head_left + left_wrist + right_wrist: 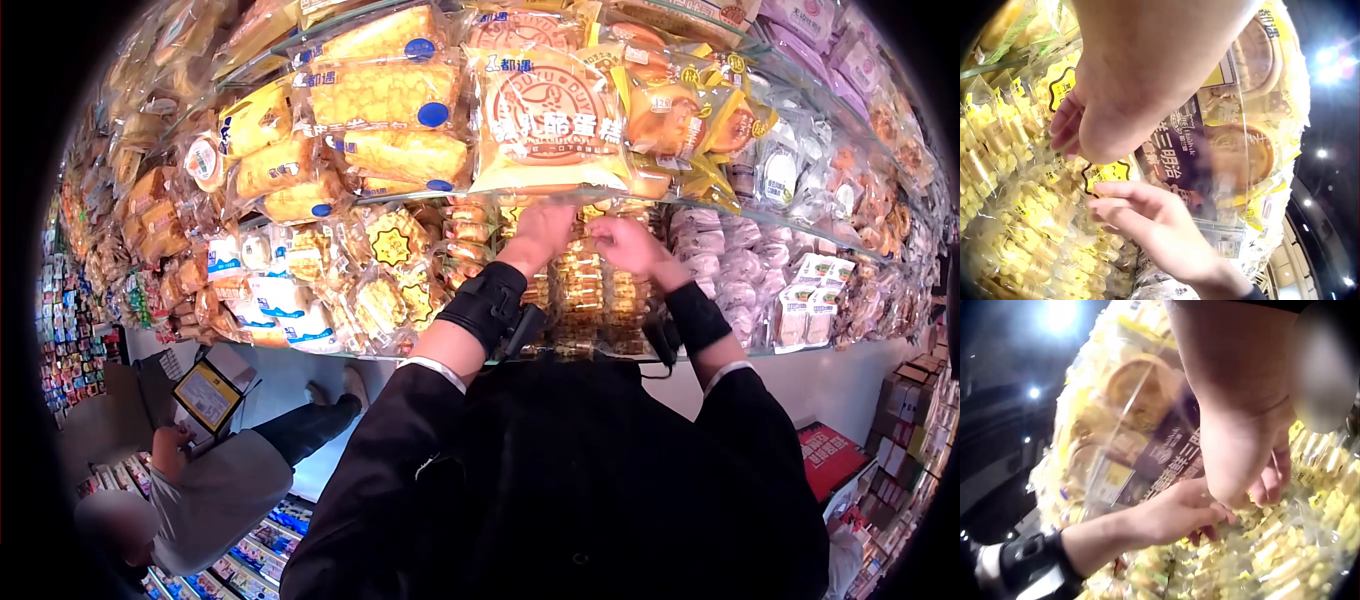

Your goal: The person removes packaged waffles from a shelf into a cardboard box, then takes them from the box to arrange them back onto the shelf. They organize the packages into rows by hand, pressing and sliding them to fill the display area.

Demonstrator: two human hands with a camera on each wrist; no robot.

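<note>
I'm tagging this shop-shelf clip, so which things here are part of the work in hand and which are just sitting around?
In hand: left hand, right hand, both at the bags of small yellow-wrapped cakes.
Just about: red-printed cake bag above, blue-dot bread packs, pale bun packs, crouching person.

Counted, kind by kind
Two hands, left hand (540, 232) and right hand (625, 245); two black wrist straps (487, 303) (one on each wrist); one large cake bag (548, 125); one other person (200, 490) with one yellow-edged board (207, 395); smaller packs (390, 290) beyond counting
</note>
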